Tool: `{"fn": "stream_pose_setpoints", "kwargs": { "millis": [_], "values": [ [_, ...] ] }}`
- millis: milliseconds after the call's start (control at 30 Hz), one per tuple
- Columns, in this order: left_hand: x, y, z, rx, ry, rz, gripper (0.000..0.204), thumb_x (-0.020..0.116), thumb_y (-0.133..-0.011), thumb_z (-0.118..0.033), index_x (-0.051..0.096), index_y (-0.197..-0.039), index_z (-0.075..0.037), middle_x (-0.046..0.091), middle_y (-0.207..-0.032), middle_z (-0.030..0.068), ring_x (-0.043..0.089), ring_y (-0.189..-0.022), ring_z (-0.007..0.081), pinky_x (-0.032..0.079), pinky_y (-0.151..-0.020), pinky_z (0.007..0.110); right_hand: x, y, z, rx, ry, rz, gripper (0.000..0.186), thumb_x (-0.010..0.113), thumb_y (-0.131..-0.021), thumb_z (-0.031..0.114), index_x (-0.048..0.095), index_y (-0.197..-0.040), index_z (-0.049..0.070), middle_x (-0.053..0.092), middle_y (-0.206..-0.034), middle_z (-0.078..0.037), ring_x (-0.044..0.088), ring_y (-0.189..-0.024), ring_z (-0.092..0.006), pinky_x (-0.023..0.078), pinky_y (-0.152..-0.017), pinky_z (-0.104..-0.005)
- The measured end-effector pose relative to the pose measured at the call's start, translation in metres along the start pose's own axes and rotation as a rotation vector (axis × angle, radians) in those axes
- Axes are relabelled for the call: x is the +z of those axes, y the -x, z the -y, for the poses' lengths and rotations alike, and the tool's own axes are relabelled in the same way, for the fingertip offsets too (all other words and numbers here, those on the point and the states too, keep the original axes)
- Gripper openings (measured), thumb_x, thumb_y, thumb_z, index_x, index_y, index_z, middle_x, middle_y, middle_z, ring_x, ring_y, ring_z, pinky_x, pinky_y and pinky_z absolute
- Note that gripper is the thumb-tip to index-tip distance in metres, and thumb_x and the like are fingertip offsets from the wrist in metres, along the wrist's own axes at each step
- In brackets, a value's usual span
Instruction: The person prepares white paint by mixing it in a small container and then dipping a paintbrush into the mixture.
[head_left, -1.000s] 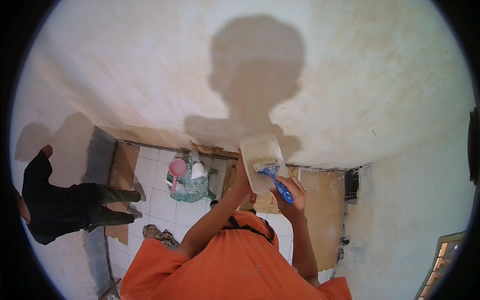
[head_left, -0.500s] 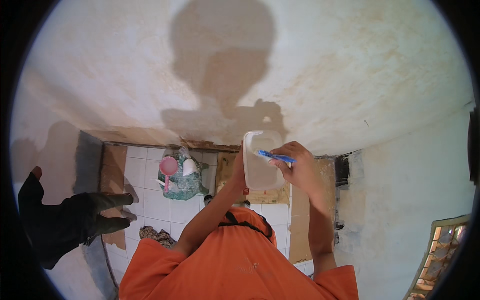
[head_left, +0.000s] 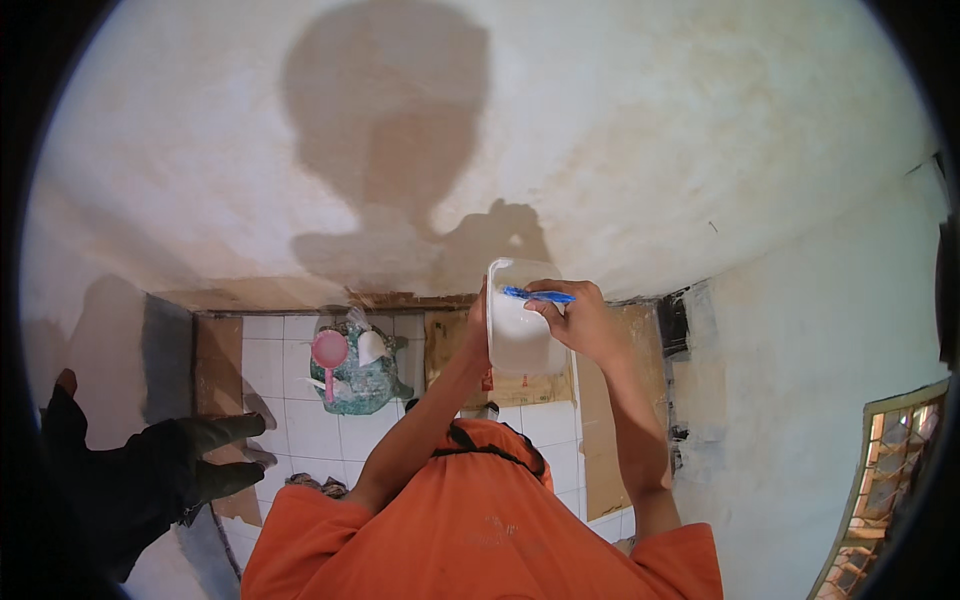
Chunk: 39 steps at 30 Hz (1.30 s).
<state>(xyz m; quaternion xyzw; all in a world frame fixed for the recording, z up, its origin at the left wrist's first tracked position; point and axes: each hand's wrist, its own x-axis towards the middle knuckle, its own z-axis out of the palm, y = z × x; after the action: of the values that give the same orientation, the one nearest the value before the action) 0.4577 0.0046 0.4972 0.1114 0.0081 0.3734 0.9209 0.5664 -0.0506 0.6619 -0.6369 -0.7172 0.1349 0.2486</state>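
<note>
A translucent white plastic tray [head_left: 525, 345] with pale liquid in it is gripped at its left side by my left hand [head_left: 477, 325], whose fingers are mostly hidden. My right hand [head_left: 580, 318] is closed on the blue handle of a paintbrush [head_left: 545, 297], held almost level inside the upper part of the tray; its bristles are hard to make out. In front of me rises a stained off-white wall [head_left: 700, 180] with my shadow on it.
A green, paint-spattered object [head_left: 360, 395] carries a pink dipper [head_left: 329, 348] and white container [head_left: 370, 346]. Cardboard [head_left: 610, 440] covers parts of the tiled floor [head_left: 300, 430]. A dark-clothed person [head_left: 140, 470] is at the left. A grilled window [head_left: 890, 470] is at lower right.
My right hand and the brush have moved upward, and the handle has swung from slanting to nearly level. The view has shifted, with my shadow farther left. The other person appears lower in view.
</note>
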Motion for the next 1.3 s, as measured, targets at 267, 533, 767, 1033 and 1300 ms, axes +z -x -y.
{"fn": "stream_pose_setpoints", "kwargs": {
  "millis": [267, 533, 767, 1033, 1300],
  "values": [
    [0.014, -0.003, -0.009, -0.028, 0.03, -0.012, 0.058, 0.033, -0.1, -0.053, 0.051, -0.129, -0.007, 0.062, -0.116, 0.0113, 0.063, -0.102, 0.0248, 0.053, -0.086, 0.039, -0.008, 0.007, 0.007, -0.027, -0.077, 0.011, 0.014, 0.071, -0.082, 0.01, 0.071, -0.094, 0.003, 0.069, -0.076, -0.014, 0.048, -0.048, -0.0186, 0.041, -0.049, -0.0296],
    [0.003, -0.018, -0.012, -0.077, 0.052, -0.124, 0.057, 0.035, -0.099, -0.054, 0.053, -0.127, -0.007, 0.062, -0.114, 0.0099, 0.062, -0.1, 0.0239, 0.053, -0.088, 0.039, -0.023, 0.009, 0.022, 0.121, -0.215, 0.075, 0.018, 0.072, -0.08, 0.015, 0.07, -0.092, 0.001, 0.067, -0.079, -0.019, 0.062, -0.066, -0.0352, 0.048, -0.062, -0.037],
    [0.003, -0.024, -0.015, -0.1, 0.114, -0.017, 0.059, 0.035, -0.1, -0.053, 0.052, -0.13, -0.006, 0.062, -0.119, 0.0112, 0.062, -0.104, 0.0255, 0.052, -0.09, 0.041, -0.034, 0.006, 0.029, 0.092, -0.144, 0.151, 0.018, 0.072, -0.081, 0.015, 0.07, -0.092, 0.002, 0.066, -0.077, -0.019, 0.06, -0.068, -0.0381, 0.048, -0.061, -0.0387],
    [0.014, -0.006, -0.005, -0.104, 0.134, -0.015, 0.062, 0.036, -0.098, -0.055, 0.051, -0.13, -0.005, 0.061, -0.119, 0.0134, 0.063, -0.102, 0.0278, 0.052, -0.09, 0.043, -0.004, 0.018, -0.001, 0.083, -0.131, 0.061, 0.015, 0.07, -0.079, 0.011, 0.069, -0.091, 0.002, 0.063, -0.074, -0.021, 0.057, -0.063, -0.0383, 0.046, -0.06, -0.0398],
    [0.036, 0.017, -0.015, 0.174, -0.363, -0.001, 0.058, 0.037, -0.098, -0.053, 0.052, -0.128, -0.005, 0.062, -0.114, 0.0129, 0.064, -0.099, 0.027, 0.054, -0.087, 0.043, -0.008, 0.009, 0.008, 0.077, -0.106, 0.006, 0.013, 0.07, -0.081, 0.009, 0.07, -0.091, 0.0, 0.065, -0.072, -0.017, 0.054, -0.056, -0.0244, 0.046, -0.056, -0.0322]
  ]
}}
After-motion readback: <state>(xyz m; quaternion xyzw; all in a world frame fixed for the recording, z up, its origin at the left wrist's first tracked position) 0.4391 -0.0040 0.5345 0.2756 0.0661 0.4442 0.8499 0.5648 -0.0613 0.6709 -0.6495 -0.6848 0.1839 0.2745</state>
